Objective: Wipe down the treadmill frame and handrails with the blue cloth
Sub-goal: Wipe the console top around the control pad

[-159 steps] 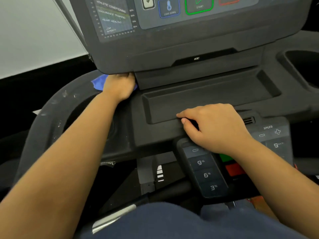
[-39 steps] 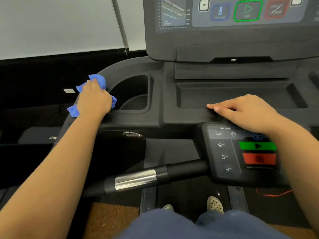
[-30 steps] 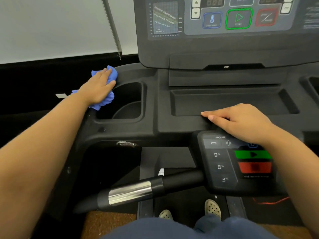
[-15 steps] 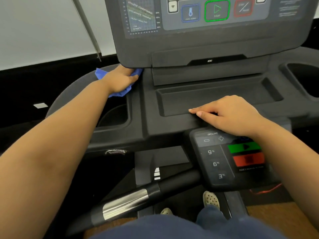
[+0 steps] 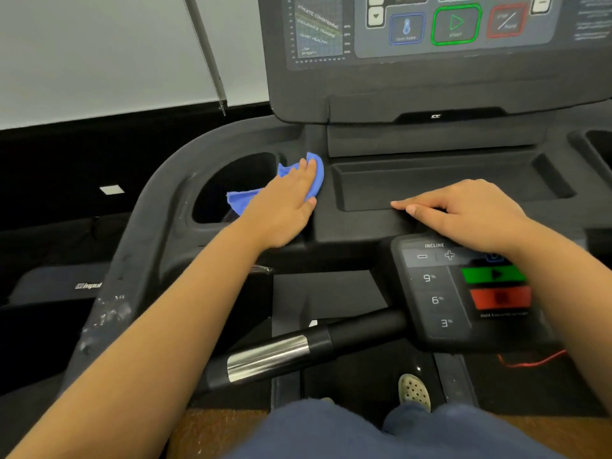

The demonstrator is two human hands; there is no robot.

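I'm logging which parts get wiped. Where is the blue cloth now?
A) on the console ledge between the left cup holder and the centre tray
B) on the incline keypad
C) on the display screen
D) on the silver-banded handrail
A: the left hand presses the blue cloth on the ledge between the cup holder and the tray.

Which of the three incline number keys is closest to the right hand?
The 9% key, topmost, just below the right hand; the 6% key and 3% key sit farther down.
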